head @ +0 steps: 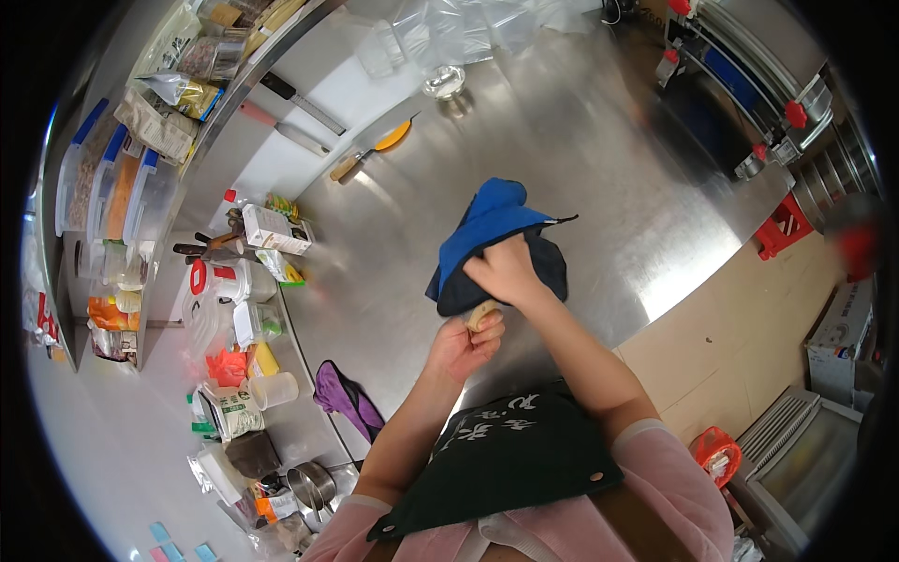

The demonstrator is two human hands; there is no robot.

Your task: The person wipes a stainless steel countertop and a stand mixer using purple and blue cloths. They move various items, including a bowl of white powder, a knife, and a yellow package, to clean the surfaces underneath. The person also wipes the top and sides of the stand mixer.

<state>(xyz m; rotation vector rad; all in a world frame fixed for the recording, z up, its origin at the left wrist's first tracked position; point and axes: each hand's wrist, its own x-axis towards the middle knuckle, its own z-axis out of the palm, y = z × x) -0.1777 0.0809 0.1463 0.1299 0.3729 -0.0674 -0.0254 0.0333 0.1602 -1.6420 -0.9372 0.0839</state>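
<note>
My left hand [465, 345] grips a light wooden handle [482, 315] close to my body, over the front part of the steel worktop. The rest of that tool is hidden behind a blue and black cloth [484, 225]. My right hand [509, 270] is pressed into the cloth's dark side, just beyond the handle, with its fingers partly covered by folds. The cloth hangs bunched above the steel worktop [590, 161], and a thin loop sticks out at its right corner.
A spatula with a wooden handle and orange-coated blade [372, 149] lies at the back left, near a metal bowl [444, 83]. A purple cloth [345, 397] rests at the left front. Packages and tubs line the left wall. A machine with red knobs [751, 84] stands far right.
</note>
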